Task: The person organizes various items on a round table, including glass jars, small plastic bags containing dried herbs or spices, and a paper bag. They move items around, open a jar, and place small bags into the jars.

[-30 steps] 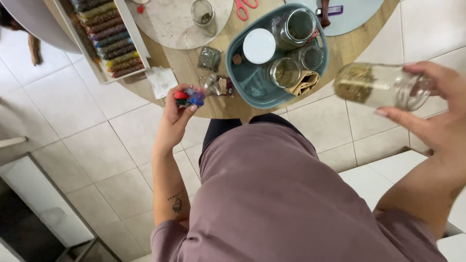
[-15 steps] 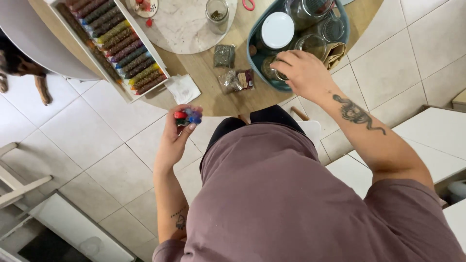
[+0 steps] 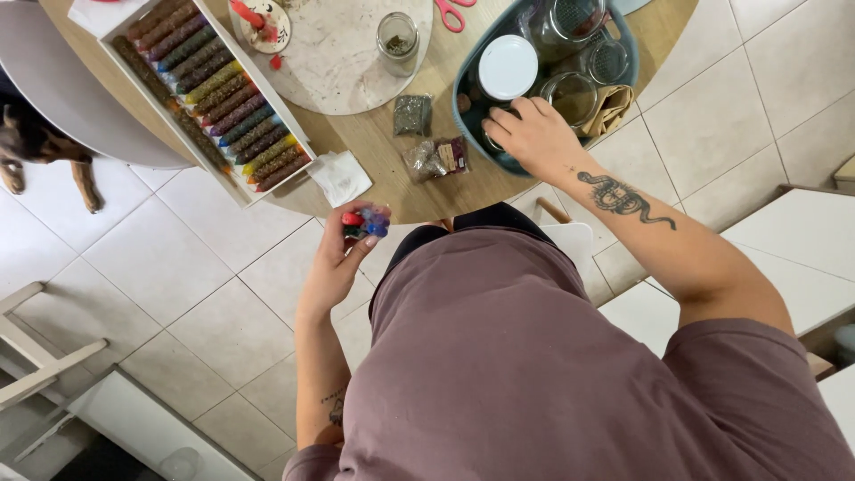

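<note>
Candles [image 3: 366,221], a small coloured bundle just left of centre frame, sit clenched in our left hand [image 3: 337,263] below the desk [image 3: 378,156] edge. Upper left: a white tray [image 3: 267,191] of coloured sticks. Upper right: our right hand [image 3: 527,135] reaches into the blue basket [image 3: 463,93], fingers curled among jars; what it grasps, we cannot tell.

Two small clear plastic packets lie on the round wooden tabletop [image 3: 392,183]: a dark herb packet [image 3: 412,115] and, just below it, a crumpled packet [image 3: 436,158] with reddish contents
</note>
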